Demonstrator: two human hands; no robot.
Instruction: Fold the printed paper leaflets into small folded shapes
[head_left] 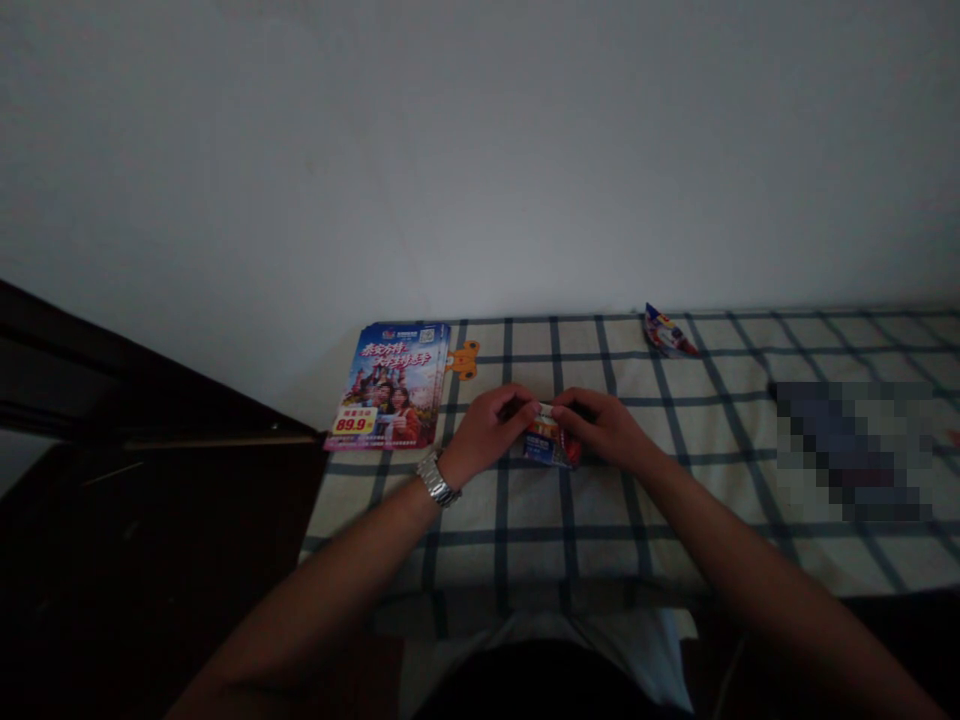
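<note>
Both hands meet over the checked tablecloth [675, 470], pinching a small folded piece of colourful printed paper [551, 442]. My left hand [487, 430], with a metal watch on its wrist, grips the paper's left upper edge with closed fingers. My right hand [604, 425] grips its right upper edge, fingers closed too. The paper's lower part rests on the cloth between them.
A stack of colourful flyers [390, 385] lies at the table's left back corner, an orange tag [465, 360] beside it. A folded paper shape [667, 333] sits by the wall. A blurred dark patch [855, 450] is at right. Dark wooden furniture [150, 500] stands left.
</note>
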